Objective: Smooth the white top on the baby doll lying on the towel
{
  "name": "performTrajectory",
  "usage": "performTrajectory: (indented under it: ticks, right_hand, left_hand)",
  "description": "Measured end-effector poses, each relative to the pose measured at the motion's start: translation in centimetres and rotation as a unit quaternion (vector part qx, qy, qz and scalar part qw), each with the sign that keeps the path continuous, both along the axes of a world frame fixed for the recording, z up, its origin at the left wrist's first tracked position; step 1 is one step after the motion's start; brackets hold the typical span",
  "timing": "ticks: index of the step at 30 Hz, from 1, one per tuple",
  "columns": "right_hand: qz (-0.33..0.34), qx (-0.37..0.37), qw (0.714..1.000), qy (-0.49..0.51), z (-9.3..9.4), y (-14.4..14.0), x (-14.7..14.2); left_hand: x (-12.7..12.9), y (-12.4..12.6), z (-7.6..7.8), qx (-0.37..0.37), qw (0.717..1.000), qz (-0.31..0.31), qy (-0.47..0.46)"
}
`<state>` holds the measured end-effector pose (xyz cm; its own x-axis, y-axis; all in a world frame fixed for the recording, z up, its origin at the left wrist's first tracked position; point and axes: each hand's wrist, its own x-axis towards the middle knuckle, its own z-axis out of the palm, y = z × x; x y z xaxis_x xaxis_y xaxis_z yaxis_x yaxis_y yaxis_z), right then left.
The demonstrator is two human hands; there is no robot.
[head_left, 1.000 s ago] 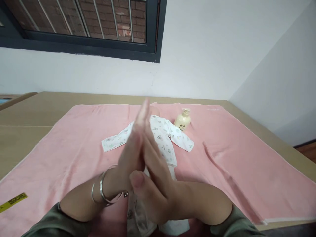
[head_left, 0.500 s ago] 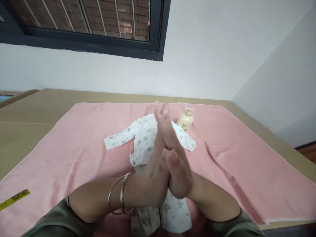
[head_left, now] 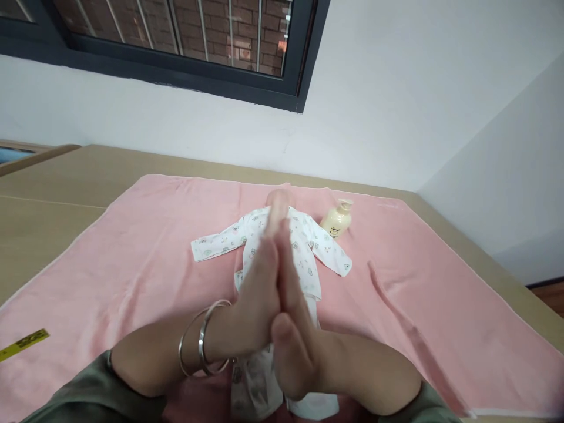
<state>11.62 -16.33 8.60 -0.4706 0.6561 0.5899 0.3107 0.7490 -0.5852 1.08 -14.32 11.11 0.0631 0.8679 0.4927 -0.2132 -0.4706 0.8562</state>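
Palm to palm, my left hand (head_left: 255, 305) and my right hand (head_left: 296, 346) press together in the middle of the view, fingers stretched out and pointing away from me. Motion smears the fingertips. Nothing shows between the palms. Beneath them lies what looks like a baby doll in a white printed top (head_left: 304, 258) and matching trousers (head_left: 258, 390), sleeves spread to both sides. My hands hide its middle and much of its round head (head_left: 287, 198). A cream pump bottle (head_left: 338, 218) stands by the sleeve on the right.
A pink blanket (head_left: 145, 252) with some creases covers most of the wooden surface (head_left: 57, 176). At the left edge lies a yellow strip (head_left: 24, 343) with dark print. Behind are a white wall and a dark-framed window (head_left: 185, 64) with bars.
My hands have slid against each other: the right hand has drawn back toward me, and the left is now further forward. The view has tilted slightly.
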Motion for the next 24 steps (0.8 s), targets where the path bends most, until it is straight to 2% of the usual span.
performTrajectory:
  ticks: [2, 4, 7, 9, 11, 12, 14, 16, 18, 20, 24]
  right_hand:
    - [0.059, -0.016, 0.998, 0.029, -0.2, -0.3, -0.7]
    - [0.072, -0.064, 0.992, 0.083, -0.2, 0.4, -1.0]
    - [0.030, -0.142, 0.972, 0.184, -0.7, 3.4, -0.9]
    - [-0.031, -0.173, 0.962, 0.208, -1.4, 6.1, -0.6]
    - [-0.116, -0.166, 0.966, 0.161, -2.5, 8.8, -0.2]
    - [-0.151, -0.152, 0.971, 0.106, -3.0, 9.9, 0.0]
    - [-0.182, -0.105, 0.977, -0.036, -4.0, 11.5, 0.3]
    - [-0.185, -0.055, 0.966, -0.170, -4.9, 12.5, 0.5]
    - [-0.182, -0.024, 0.951, -0.251, -5.6, 13.1, 0.7]
    - [-0.184, -0.022, 0.943, -0.277, -5.9, 13.9, 1.3]
    - [-0.209, -0.078, 0.936, -0.272, -6.0, 15.8, 3.1]
  left_hand:
    - [-0.4, 1.9, 0.0, -0.035, 0.997, 0.052, -0.037]
    - [-0.7, 4.3, -0.3, -0.041, 0.993, 0.097, -0.055]
    - [-1.0, 7.8, -1.7, -0.037, 0.986, 0.154, -0.049]
    - [-1.0, 9.8, -3.3, -0.060, 0.984, 0.167, -0.023]
    - [-0.9, 11.6, -5.4, -0.092, 0.982, 0.160, 0.032]
    - [-0.9, 12.4, -6.5, -0.108, 0.979, 0.164, 0.063]
    - [-0.9, 13.8, -8.5, -0.129, 0.972, 0.168, 0.102]
    - [-0.9, 14.7, -10.0, -0.137, 0.968, 0.171, 0.124]
    - [-0.9, 15.0, -10.9, -0.141, 0.966, 0.173, 0.129]
    - [-0.8, 15.0, -11.3, -0.143, 0.966, 0.175, 0.127]
    - [-0.4, 14.4, -11.6, -0.113, 0.964, 0.191, 0.149]
